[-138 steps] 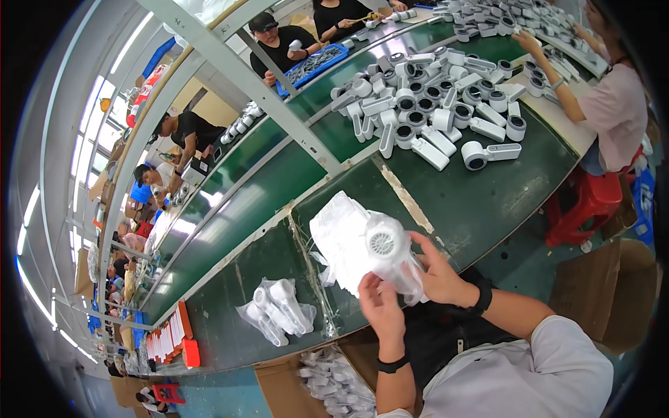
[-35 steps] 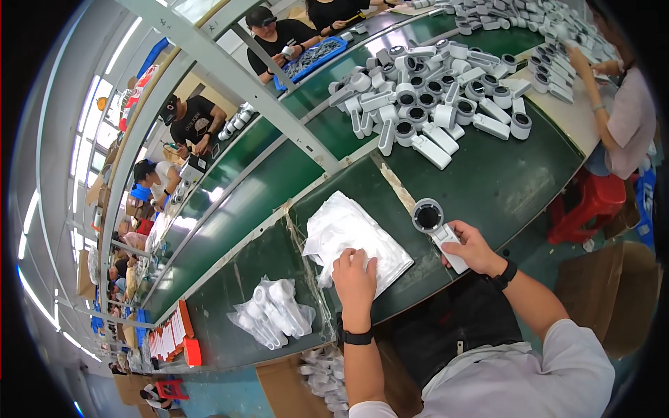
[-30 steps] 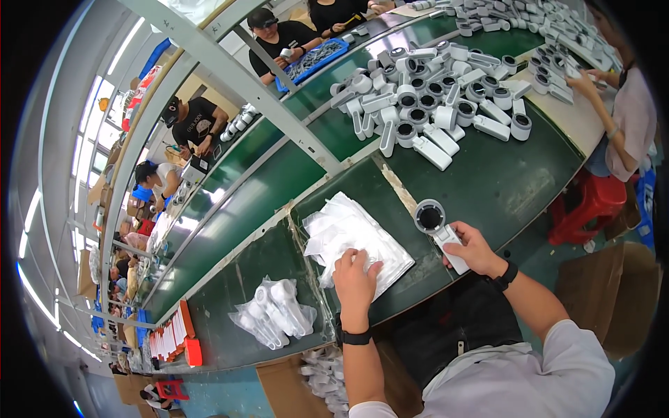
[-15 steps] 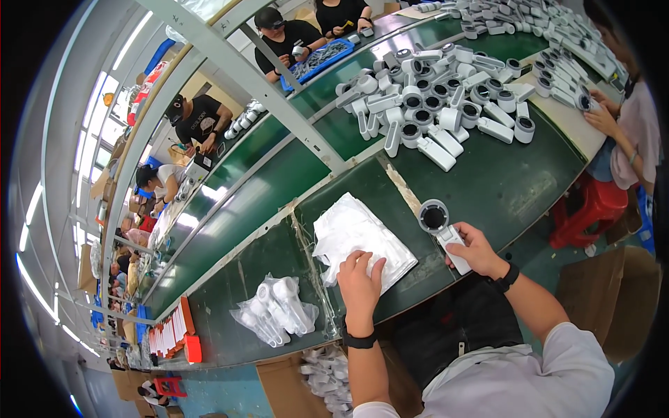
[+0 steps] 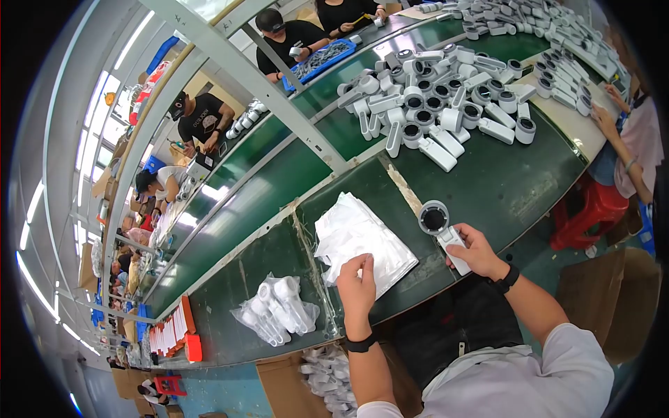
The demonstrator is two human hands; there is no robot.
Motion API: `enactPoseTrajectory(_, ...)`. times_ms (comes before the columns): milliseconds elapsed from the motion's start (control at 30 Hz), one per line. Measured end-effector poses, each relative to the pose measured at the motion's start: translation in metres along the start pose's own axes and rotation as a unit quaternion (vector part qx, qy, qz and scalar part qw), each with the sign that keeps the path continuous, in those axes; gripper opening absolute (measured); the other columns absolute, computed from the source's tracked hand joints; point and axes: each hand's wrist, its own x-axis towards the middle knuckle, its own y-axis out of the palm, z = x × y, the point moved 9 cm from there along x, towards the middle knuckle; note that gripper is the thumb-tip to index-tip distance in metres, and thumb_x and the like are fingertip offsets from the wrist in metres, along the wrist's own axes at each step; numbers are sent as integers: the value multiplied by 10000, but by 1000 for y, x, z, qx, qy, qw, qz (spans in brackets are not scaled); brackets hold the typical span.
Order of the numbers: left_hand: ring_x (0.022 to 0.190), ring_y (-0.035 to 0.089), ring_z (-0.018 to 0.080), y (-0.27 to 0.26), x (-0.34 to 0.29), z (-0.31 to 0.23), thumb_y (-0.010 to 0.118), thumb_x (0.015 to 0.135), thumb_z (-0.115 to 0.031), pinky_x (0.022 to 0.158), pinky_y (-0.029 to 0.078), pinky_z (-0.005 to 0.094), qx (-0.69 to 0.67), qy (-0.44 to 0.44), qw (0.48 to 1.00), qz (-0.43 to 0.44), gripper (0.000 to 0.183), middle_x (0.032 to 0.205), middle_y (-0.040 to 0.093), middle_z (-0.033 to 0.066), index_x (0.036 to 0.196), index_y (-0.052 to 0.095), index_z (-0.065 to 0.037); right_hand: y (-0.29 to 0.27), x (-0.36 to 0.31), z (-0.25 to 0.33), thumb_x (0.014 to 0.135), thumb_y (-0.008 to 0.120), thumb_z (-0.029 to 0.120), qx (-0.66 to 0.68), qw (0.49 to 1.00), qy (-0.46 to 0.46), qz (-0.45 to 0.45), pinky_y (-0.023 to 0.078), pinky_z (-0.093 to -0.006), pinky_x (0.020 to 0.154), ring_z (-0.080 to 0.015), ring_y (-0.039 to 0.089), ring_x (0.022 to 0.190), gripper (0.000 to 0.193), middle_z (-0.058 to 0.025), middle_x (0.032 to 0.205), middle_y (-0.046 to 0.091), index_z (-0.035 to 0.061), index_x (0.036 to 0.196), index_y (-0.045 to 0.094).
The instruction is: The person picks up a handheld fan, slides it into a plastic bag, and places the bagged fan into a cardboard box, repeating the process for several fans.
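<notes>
My right hand [image 5: 476,249] is wrapped round the flat handle of a white handheld device [image 5: 435,218], which has a round grey head with a dark round opening. It is held near the front table edge, head pointing away from me. My left hand [image 5: 357,284] is closed in a pinch over the near left part of a stack of white plastic bags [image 5: 362,237]. Its fingertips appear to be on a bag's edge, though the film between them is hard to make out. To the left lie several bagged white devices [image 5: 276,306] on the green table.
A large heap of similar devices [image 5: 446,97] covers the far right of the table [image 5: 488,195]. A metal post [image 5: 279,104] rises beyond it. Orange boxes [image 5: 182,324] stand far left. Below the table is a carton of bagged devices [image 5: 279,380]. Co-workers sit across and at right.
My left hand's fingers, spread over the bag stack before, have come together in a pinch. My right hand and the device stay put. The co-worker at right has drawn their hands apart.
</notes>
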Motion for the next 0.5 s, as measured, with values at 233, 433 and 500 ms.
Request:
enactPoseTrajectory(233,833,620,98,2,-30,-7,631,942,-116,764,494,234,-349,-117,929,-28,209,955,694,67,1035,658,69,11,-9,14,906,604,35,10,1000,-5,3,540,-306,638,-160,638,732,367,-92,977,607,38,1221,415)
enactPoseTrajectory(433,822,633,120,28,-69,-5,636,939,-114,750,507,244,-461,-175,868,-60,196,947,692,78,1048,656,48,69,-24,20,826,701,46,-32,998,-8,49,515,-304,644,-149,621,758,561,-89,990,631,66,1288,383)
enactPoseTrajectory(500,843,647,141,40,-75,-4,637,940,-120,768,523,268,-473,-178,861,-56,215,964,694,92,1072,648,49,85,-29,26,732,796,77,-103,992,-63,16,511,-289,758,-121,608,880,618,-58,1012,634,39,1257,471)
